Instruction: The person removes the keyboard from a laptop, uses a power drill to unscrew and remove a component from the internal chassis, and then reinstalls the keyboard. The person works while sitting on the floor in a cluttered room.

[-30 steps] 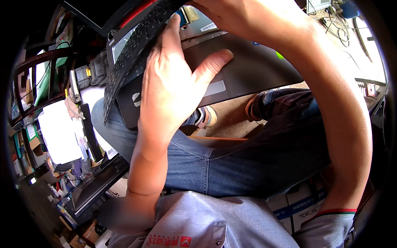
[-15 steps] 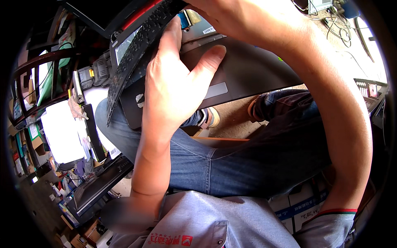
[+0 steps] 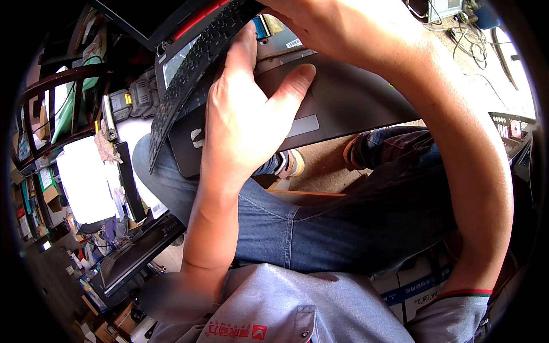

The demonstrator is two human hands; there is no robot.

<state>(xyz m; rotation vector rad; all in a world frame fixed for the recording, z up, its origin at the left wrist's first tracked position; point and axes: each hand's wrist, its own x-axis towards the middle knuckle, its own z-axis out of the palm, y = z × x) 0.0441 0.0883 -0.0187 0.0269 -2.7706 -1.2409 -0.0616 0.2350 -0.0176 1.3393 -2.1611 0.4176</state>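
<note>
A dark laptop (image 3: 354,94) rests across my knees, with its light touchpad (image 3: 303,125) toward me. Its black keyboard (image 3: 186,94) is lifted out of the base and stands tilted at the left. Beneath it, bare metal and a blue part (image 3: 260,27) show. My left hand (image 3: 243,117) is held flat over the laptop beside the keyboard, thumb stretched away; some of its fingertips are hidden near the keyboard. From the right, my right hand (image 3: 303,20) arches over the laptop near the keyboard's far end. The picture's top edge cuts off its fingers.
A black screen with a red edge (image 3: 197,18) stands beyond the keyboard. White papers (image 3: 86,180) and a dark monitor (image 3: 137,251) lie at the left, near a wooden chair frame (image 3: 68,74). Cables (image 3: 469,46) trail over the floor at the upper right.
My left hand has shifted very slightly to the right, with the laptop and keyboard. Otherwise the hands keep nearly the same pose.
</note>
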